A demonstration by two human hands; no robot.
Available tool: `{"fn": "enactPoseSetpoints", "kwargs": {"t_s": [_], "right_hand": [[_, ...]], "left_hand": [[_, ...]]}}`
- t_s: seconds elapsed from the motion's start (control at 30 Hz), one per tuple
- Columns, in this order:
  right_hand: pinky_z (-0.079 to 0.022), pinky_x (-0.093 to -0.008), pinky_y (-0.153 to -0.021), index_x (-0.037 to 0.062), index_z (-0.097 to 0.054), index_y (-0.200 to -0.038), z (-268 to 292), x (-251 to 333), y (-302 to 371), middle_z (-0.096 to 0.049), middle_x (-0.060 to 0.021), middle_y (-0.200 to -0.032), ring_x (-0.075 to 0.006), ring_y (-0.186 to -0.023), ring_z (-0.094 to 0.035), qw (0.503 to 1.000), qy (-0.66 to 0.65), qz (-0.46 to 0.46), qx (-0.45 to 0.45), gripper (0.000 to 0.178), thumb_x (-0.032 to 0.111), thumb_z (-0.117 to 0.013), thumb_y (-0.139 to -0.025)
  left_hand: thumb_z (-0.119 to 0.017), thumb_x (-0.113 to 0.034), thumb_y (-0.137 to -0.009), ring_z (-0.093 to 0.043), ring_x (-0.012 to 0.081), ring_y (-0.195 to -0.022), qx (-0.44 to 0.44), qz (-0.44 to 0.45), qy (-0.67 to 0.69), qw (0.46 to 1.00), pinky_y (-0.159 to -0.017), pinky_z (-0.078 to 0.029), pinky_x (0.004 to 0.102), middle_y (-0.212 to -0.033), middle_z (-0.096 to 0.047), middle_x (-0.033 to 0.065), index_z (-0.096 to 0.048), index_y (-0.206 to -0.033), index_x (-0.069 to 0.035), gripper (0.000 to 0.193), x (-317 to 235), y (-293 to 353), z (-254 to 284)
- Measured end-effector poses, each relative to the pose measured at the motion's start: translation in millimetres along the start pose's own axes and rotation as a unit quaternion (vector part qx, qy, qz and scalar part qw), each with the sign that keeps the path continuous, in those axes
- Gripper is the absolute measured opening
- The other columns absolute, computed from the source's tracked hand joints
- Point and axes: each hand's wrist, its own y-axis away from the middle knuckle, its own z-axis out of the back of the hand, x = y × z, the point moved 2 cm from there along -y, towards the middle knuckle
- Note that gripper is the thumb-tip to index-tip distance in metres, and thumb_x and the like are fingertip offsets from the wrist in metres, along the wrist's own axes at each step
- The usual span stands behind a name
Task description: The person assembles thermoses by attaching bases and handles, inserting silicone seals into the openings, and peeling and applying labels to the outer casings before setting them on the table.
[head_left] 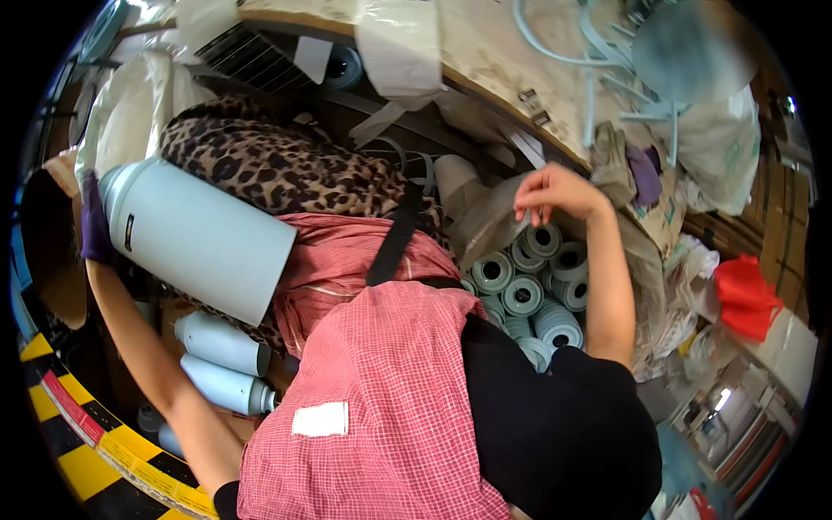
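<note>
A large pale-blue flask body (204, 238) lies tilted across my lap, its narrower shouldered end toward the left. My left hand (95, 221), in a purple glove, grips that end; its fingers are partly hidden. On the right, my bare right hand (559, 192) hangs with loosely bent fingers apart, and nothing shows in them. Below it, a clear plastic bag (490, 225) holds several pale-blue ring-shaped parts (523, 295) with dark centre holes, some stacked. The hand is above the parts, close to the bag's film; whether it touches the film I cannot tell.
Smaller pale-blue bottles (224, 381) lie at my left, near yellow-and-black striped tape (91, 468). Ahead runs a worn workbench (494, 61) with pale-blue curved pieces (598, 52). Gloves (641, 173) and a red cloth (745, 295) are at right.
</note>
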Motion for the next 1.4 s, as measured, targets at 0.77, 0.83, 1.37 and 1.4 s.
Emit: {"fn": "enactPoseSetpoints", "kwargs": {"t_s": [0.77,0.83,1.37,1.4], "right_hand": [[-0.037,-0.0554,-0.112,-0.0014,-0.036,-0.154,-159.3,-437.4,-88.5,-0.039,-0.0301,-0.153,-0.0450,-0.143,-0.035,0.839,0.012,-0.425,-0.340,0.095,0.059,-0.068,-0.088],[-0.039,-0.0553,-0.111,-0.0021,-0.039,-0.150,-178.2,-454.5,-95.2,-0.035,-0.0283,-0.153,-0.0453,-0.140,-0.035,0.783,-0.014,-0.409,-0.469,0.084,0.047,-0.071,-0.090],[-0.046,-0.0347,-0.101,-0.0079,-0.061,-0.132,-103.3,-378.0,-2.7,-0.071,-0.0200,-0.119,-0.0292,-0.112,-0.065,0.839,-0.027,0.001,-0.544,0.059,0.037,-0.069,-0.095],[-0.048,-0.0340,-0.099,-0.0076,-0.062,-0.130,-85.1,-348.2,13.6,-0.071,-0.0177,-0.119,-0.0258,-0.110,-0.066,0.871,-0.122,0.049,-0.474,0.054,0.035,-0.067,-0.097]], "left_hand": [[-0.066,-0.018,-0.093,-0.054,0.0312,-0.132,0.174,0.036,0.186,0.966,-0.112,-0.041,0.0427,-0.142,-0.056,0.0185,-0.052,-0.141,0.002,0.053,-115.1,-30.1,157.7],[-0.067,-0.009,-0.090,-0.055,0.0265,-0.128,0.120,0.041,0.185,0.975,-0.111,-0.041,0.0388,-0.139,-0.058,0.0162,-0.051,-0.143,0.002,0.056,-154.9,-26.1,121.3],[-0.066,-0.018,-0.095,-0.056,0.0259,-0.128,0.099,0.058,0.262,0.958,-0.109,-0.044,0.0382,-0.141,-0.058,0.0149,-0.048,-0.146,0.000,0.058,-103.7,-14.5,40.8],[-0.069,-0.018,-0.092,-0.055,0.0268,-0.130,0.107,0.065,0.250,0.960,-0.110,-0.043,0.0380,-0.142,-0.057,0.0147,-0.047,-0.147,0.000,0.062,-101.8,-12.2,39.2]]}}
